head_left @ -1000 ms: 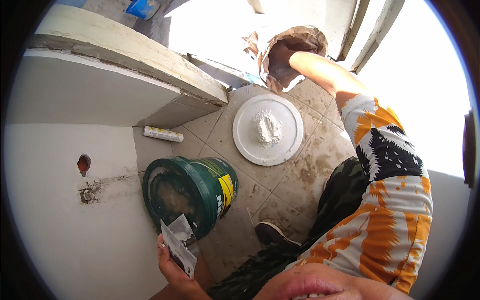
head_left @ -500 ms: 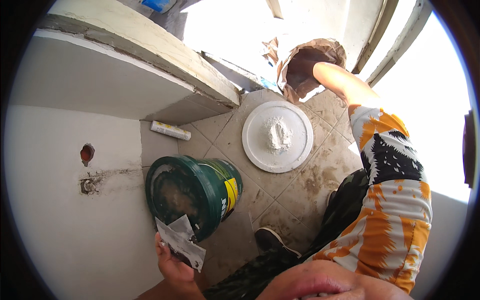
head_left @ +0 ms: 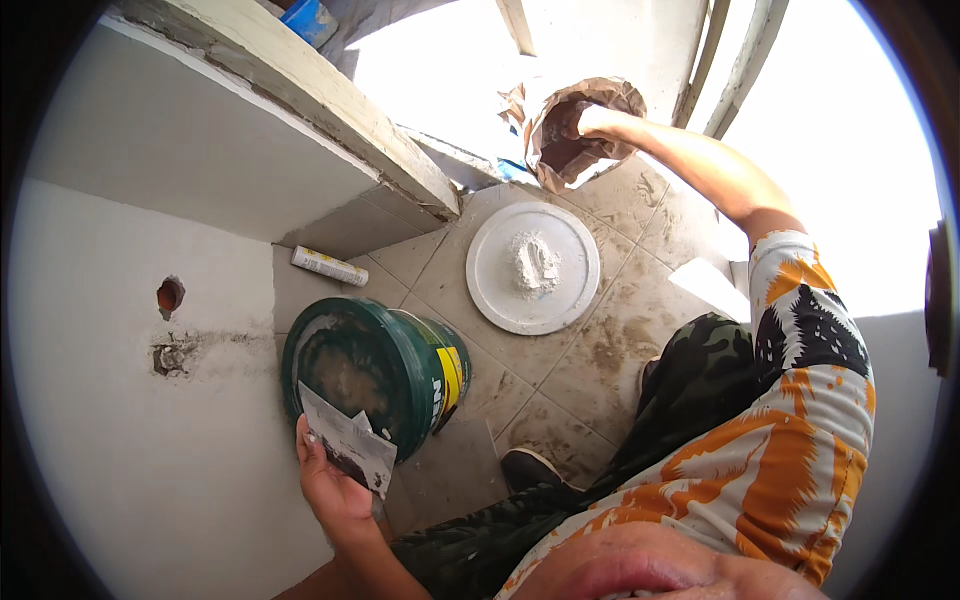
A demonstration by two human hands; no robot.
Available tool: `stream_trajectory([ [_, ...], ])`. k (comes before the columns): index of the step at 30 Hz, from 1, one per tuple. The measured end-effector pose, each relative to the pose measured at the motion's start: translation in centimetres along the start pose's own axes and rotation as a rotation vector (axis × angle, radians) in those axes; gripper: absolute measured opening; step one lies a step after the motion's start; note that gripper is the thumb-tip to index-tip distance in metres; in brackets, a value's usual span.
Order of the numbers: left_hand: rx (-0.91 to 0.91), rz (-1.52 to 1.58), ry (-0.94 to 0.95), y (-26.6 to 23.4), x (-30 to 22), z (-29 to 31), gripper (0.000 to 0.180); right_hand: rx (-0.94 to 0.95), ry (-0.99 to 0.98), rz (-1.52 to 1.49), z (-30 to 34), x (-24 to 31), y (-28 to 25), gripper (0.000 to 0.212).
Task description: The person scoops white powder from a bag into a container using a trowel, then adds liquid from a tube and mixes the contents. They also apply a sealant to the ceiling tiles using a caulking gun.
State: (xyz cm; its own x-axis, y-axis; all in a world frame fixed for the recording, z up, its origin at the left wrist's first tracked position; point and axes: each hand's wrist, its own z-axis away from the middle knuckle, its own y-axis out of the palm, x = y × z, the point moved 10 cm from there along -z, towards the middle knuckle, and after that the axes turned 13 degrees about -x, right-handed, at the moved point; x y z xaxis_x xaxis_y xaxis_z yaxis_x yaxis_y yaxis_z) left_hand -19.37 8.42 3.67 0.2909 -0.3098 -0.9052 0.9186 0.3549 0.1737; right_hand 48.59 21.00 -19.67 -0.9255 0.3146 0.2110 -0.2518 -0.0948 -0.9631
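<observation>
My left hand (head_left: 334,488) is closed round a flat metal putty scraper (head_left: 348,436), its grey blade stained dark and white. A corner of a second blade shows behind it. Both are over the edge of a green lidded bucket (head_left: 345,375). With the arm stretched out, my right hand (head_left: 582,122) is inside the mouth of a crumpled brown paper bag (head_left: 632,95); its fingers are mostly hidden there. On the floor before the bag lies a round white lid (head_left: 490,300), bearing a heap of white powder (head_left: 535,262) with a groove pressed in its middle.
A white cartridge tube (head_left: 328,266) lies by the wall beyond the bucket. A pale ledge (head_left: 300,100) juts in from the left. The left wall (head_left: 120,420) has two holes. Dirty floor tiles (head_left: 575,375) surround the lid. Strong sunlight washes out the upper right.
My right hand has drawn back toward the bag's mouth, so more of it shows. My left hand still holds the scraper, with the blade tilted a little differently. The whole view has shifted slightly.
</observation>
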Motion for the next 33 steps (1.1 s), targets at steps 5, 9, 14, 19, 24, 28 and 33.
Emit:
stream_trajectory([
  [5,0.024,-0.001,0.027,0.8,-0.4,0.0,0.037,-0.183,-0.051,-0.344,5.5,0.2,-3.9,0.033],
  [9,0.043,0.018,0.040,-0.3,-0.8,0.2,0.037,-0.211,-0.040,-0.460,11.2,2.5,-7.2,0.020],
  [14,0.075,0.087,-0.004,0.3,0.1,0.8,0.038,-0.363,0.124,-0.950,14.2,-4.6,-5.6,0.004],
  [19,0.078,0.100,-0.009,0.0,-0.4,1.5,0.039,-0.348,0.259,-0.981,16.9,-3.0,-6.3,0.006],
  [24,0.045,0.112,0.005,-0.1,-0.3,0.7,0.038,-0.251,0.160,-0.987,20.0,-0.8,-9.7,0.021],
  [28,-0.030,0.117,-0.010,0.3,-0.1,0.8,0.038,-0.288,0.303,-0.910,23.3,1.2,-11.8,0.026],
  [33,-0.069,0.113,0.011,-0.5,-1.3,1.3,0.039,-0.028,0.138,-0.963,24.4,10.1,-8.9,0.020],
])
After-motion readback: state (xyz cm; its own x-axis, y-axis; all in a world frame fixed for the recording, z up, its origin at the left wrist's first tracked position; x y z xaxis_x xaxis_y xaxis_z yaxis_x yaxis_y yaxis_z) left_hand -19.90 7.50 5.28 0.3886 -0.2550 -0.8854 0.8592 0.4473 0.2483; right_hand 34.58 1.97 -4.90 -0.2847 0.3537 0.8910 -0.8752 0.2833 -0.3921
